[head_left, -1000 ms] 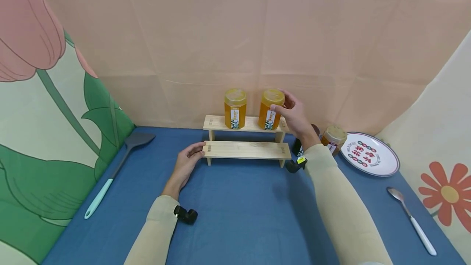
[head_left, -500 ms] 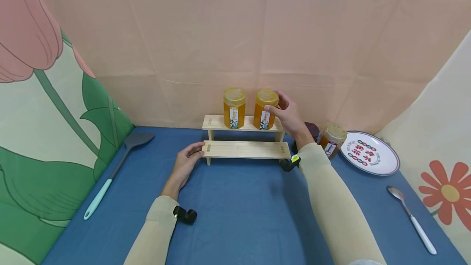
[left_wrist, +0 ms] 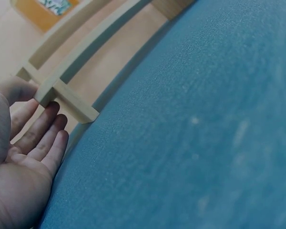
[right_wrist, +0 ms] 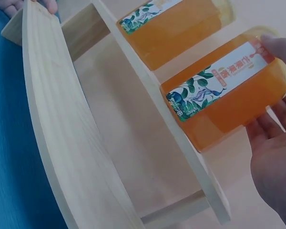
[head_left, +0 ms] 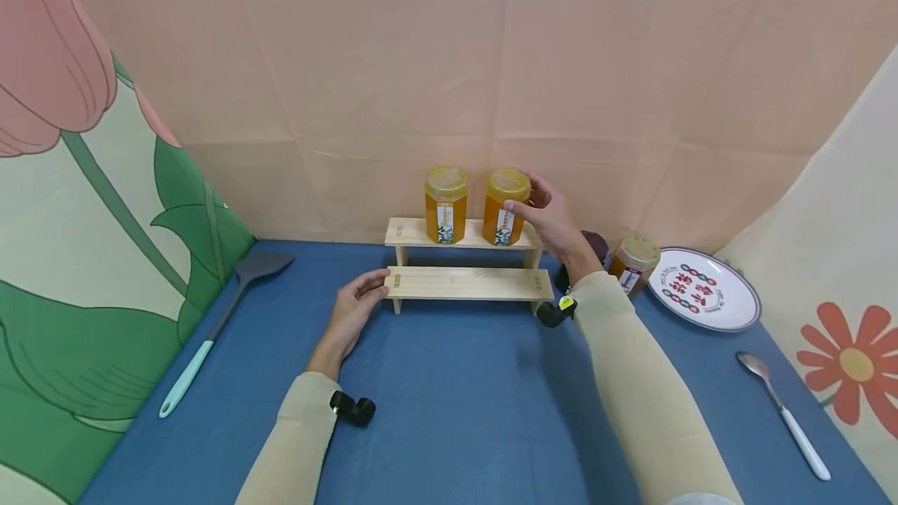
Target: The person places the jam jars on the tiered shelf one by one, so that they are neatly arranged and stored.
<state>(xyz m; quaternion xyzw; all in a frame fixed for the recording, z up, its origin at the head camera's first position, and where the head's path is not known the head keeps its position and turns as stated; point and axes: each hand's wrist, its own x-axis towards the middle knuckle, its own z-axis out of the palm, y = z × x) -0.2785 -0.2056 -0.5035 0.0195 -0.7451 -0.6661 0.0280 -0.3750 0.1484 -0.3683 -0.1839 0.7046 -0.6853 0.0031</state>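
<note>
A two-step wooden rack (head_left: pixel 468 284) stands on the blue cloth. My left hand (head_left: pixel 353 314) pinches the left end of its lower step, thumb above and fingers beneath in the left wrist view. On the upper step a honey jar (head_left: pixel 446 217) with a yellow lid stands upright. Just right of it, my right hand (head_left: pixel 553 220) grips a second honey jar (head_left: pixel 499 226) round its upper part, with the thumb at the front. In the right wrist view this second jar's base (right_wrist: pixel 183 136) meets the upper step.
Behind the right forearm are a dark-lidded jar (head_left: pixel 596 246), partly hidden, and another honey jar (head_left: pixel 637 256). A white plate (head_left: pixel 737 306) and a spoon (head_left: pixel 793 423) lie at the right. A spatula (head_left: pixel 223 316) lies at the left. A cloth backdrop (head_left: pixel 351 100) rises behind the rack.
My right hand has shifted the second honey jar left along the upper step, closer to the first, then stayed nearly still. The left hand has kept its place on the rack.
</note>
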